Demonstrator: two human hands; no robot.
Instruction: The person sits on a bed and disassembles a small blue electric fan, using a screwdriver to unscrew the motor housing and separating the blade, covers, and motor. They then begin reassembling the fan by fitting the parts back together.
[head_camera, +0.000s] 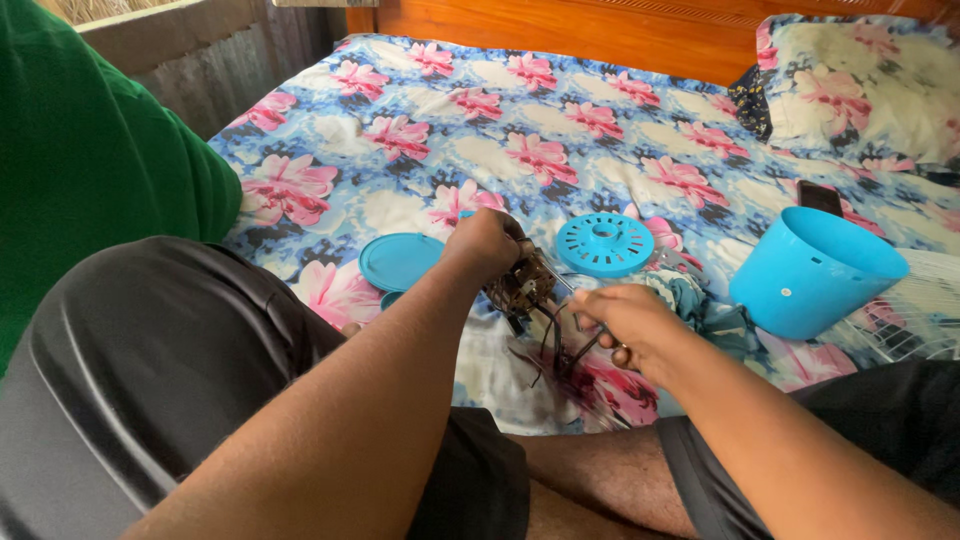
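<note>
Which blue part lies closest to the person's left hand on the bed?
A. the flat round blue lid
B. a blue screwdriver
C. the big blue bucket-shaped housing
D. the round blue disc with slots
A: the flat round blue lid lies just beside the left hand, while the slotted disc sits past the small motor part and the bucket-shaped housing is farther off by the right hand.

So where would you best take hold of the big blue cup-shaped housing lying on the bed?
Probably at the rim. The blue housing lies tilted on the floral bedsheet, open mouth up and toward the right, apart from both hands. A hand from above could pinch its thin upper wall, thumb inside; the tapered, smooth sides look too wide to wrap. The right hand is nearest.
</note>
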